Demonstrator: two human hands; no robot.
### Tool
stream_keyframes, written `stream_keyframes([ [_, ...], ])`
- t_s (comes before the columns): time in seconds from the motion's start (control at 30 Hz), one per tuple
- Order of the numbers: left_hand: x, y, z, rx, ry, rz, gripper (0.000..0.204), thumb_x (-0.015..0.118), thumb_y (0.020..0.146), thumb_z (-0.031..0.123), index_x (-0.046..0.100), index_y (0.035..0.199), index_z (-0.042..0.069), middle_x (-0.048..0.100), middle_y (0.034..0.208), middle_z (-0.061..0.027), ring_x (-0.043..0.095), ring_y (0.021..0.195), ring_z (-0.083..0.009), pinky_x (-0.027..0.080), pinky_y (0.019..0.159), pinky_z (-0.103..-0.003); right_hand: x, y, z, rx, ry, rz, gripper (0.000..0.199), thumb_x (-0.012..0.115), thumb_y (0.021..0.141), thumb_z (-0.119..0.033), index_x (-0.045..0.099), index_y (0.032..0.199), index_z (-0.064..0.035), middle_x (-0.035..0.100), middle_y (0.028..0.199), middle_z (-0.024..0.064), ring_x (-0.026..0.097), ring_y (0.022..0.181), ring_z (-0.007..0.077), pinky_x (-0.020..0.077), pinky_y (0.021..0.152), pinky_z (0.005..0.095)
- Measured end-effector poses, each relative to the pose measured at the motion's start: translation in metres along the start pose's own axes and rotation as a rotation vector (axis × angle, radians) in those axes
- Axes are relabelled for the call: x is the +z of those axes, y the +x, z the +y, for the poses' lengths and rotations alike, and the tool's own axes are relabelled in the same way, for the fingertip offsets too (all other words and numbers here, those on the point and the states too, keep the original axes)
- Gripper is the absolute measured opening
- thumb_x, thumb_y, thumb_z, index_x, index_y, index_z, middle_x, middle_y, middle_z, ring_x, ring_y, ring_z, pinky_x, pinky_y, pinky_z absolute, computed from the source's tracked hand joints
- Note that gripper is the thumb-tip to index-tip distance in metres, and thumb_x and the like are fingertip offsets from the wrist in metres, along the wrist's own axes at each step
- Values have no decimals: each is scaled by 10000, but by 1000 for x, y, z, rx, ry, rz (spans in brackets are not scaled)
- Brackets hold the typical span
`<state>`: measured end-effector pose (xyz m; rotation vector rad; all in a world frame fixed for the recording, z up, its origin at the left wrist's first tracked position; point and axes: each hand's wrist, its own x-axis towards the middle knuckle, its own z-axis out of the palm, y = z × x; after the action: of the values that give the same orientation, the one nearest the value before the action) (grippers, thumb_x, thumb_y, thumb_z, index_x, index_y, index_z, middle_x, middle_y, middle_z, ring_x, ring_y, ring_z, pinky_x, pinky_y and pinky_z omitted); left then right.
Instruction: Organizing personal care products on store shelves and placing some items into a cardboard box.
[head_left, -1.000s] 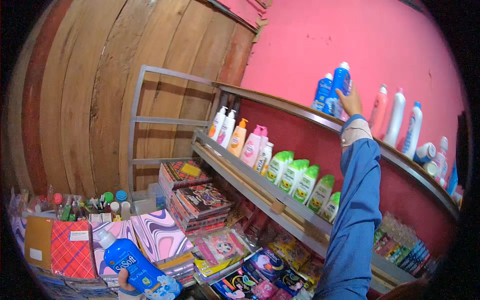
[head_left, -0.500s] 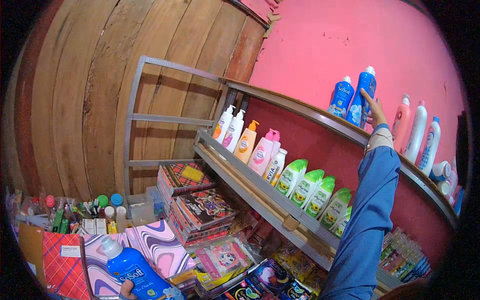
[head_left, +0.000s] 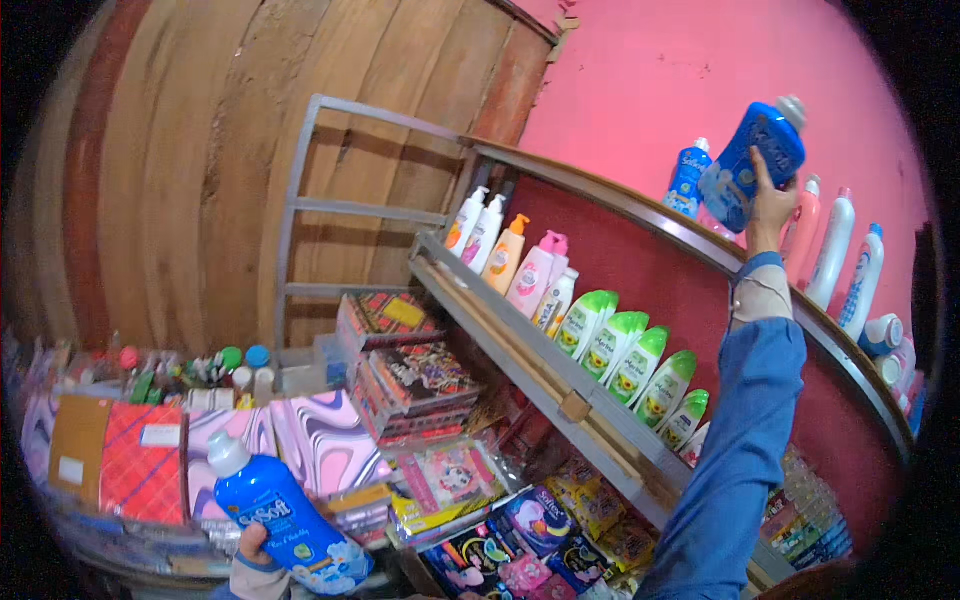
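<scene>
High at the right, my right hand [head_left: 772,208] is closed around a blue detergent bottle [head_left: 750,160] with a white cap. That bottle leans to the right and is held above the top shelf [head_left: 620,205]. Beside it, a second blue bottle [head_left: 688,182] stands upright on this shelf. At the lower left, my left hand [head_left: 258,562] grips a larger blue detergent bottle [head_left: 290,530], thumb across its front. It tilts with its white cap toward the upper left, over the stationery. Most of the left hand's fingers are hidden behind this bottle.
Pink and white bottles [head_left: 830,250] stand to the right on the top shelf. The lower shelf holds pump bottles [head_left: 530,275] and green-capped bottles [head_left: 625,355]. Below are stacked books [head_left: 415,385], colourful packets [head_left: 530,520] and notebooks [head_left: 145,460]. A metal frame [head_left: 295,200] stands before the wooden wall.
My right hand has lifted its bottle off the top shelf and tilted it further right. The left hand's bottle shows higher in view, and the view itself has shifted.
</scene>
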<state>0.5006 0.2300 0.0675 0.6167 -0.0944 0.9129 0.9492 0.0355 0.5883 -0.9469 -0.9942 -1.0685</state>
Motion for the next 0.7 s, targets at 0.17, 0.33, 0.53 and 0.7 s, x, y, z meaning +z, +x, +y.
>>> stream_keyframes([
  [0.17,26,-52,-16,118,178,82,710,623,756,402,391,1310,23,535,1210,-174,558,1065,-321,430,952,-477,-30,-36,-77,240,319,-265,422,764,712,-169,607,1084,-46,642,971,74,628,805,158,535,731,305],
  [0.33,72,-133,-48,123,214,218,594,608,767,203,404,1290,7,569,1137,-156,588,1008,-286,479,887,-422,-83,-147,-132,551,492,-633,393,707,761,-214,576,1091,-45,625,963,48,609,816,144,501,745,280],
  [0.53,93,-270,-81,23,398,366,617,656,734,202,420,1269,6,577,1106,-149,598,977,-275,497,859,-419,-171,-281,-195,740,438,-970,609,796,659,-207,515,1168,-24,618,1009,64,598,874,159,474,814,300],
  [0.7,130,-351,-78,49,532,505,622,660,734,220,421,1261,-8,582,1091,-156,603,969,-278,508,847,-422,-242,-357,-218,869,581,-1142,735,825,620,-163,441,1228,-9,576,1093,85,567,997,177,447,887,319],
])
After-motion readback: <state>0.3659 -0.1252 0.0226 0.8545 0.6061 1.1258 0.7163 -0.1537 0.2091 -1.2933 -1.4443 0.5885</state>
